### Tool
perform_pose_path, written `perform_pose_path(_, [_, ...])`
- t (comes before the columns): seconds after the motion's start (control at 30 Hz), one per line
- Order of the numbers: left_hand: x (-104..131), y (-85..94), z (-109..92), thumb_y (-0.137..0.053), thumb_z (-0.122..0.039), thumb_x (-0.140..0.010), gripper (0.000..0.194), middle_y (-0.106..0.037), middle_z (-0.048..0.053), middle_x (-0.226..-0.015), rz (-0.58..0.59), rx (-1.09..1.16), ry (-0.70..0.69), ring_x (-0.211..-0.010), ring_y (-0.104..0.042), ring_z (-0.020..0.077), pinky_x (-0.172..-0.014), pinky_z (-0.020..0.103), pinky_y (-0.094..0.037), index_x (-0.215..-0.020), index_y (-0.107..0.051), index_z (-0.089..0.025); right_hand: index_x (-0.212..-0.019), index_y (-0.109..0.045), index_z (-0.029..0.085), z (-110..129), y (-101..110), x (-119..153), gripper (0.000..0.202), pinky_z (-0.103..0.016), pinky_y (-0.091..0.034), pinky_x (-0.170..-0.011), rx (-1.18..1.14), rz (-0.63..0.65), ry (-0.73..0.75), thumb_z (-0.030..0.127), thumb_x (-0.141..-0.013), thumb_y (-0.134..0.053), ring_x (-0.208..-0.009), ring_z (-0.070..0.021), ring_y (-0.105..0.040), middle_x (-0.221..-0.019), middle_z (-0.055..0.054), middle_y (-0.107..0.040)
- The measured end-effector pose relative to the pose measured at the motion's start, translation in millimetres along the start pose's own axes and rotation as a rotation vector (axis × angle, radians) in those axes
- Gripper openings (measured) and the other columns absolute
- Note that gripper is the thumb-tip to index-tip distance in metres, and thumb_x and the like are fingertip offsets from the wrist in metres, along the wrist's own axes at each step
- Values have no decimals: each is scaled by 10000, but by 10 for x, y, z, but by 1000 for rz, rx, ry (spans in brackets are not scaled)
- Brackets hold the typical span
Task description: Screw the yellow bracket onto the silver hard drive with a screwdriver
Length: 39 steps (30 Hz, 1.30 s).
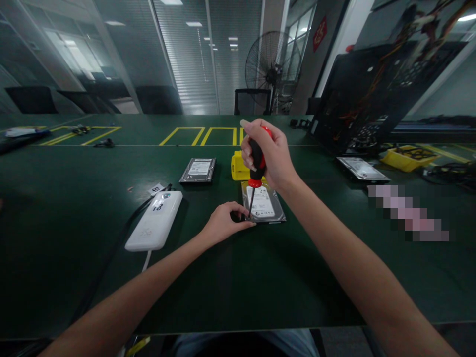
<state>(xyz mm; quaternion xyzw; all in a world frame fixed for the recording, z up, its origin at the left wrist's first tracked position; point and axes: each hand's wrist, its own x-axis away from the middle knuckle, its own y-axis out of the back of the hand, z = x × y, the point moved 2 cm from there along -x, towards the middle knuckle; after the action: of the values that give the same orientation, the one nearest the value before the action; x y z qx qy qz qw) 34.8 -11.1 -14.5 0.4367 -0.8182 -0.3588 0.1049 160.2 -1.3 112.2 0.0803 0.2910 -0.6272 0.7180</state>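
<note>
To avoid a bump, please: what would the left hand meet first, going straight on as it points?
The left hand would likely meet the screwdriver first, its shaft standing at the fingertips, or the edge of the drive below; depth there is unclear.

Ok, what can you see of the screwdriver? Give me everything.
The screwdriver has a thick black and red handle, seemingly plastic or rubber, with a red collar above a slim, metal-looking shaft. It stands nearly upright, its top leaning slightly right, tip down at the near left corner of the hard drive. The right hand grips the handle; the left hand has its fingers around the tip, whose shape is unclear.
</note>
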Motion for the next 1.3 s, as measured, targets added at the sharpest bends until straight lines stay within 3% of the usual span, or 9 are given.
perform_pose_path(1.3, [19, -24, 34, -682, -472, -724, 343, -633, 41, -869, -44, 13, -32, -783, -579, 176, -689, 322, -467, -887, -663, -170, -641, -446, 221, 10, -33, 23, 324, -202, -300, -355, 5, 53, 11, 437, -753, -659, -402, -48, -395, -512, 72, -461])
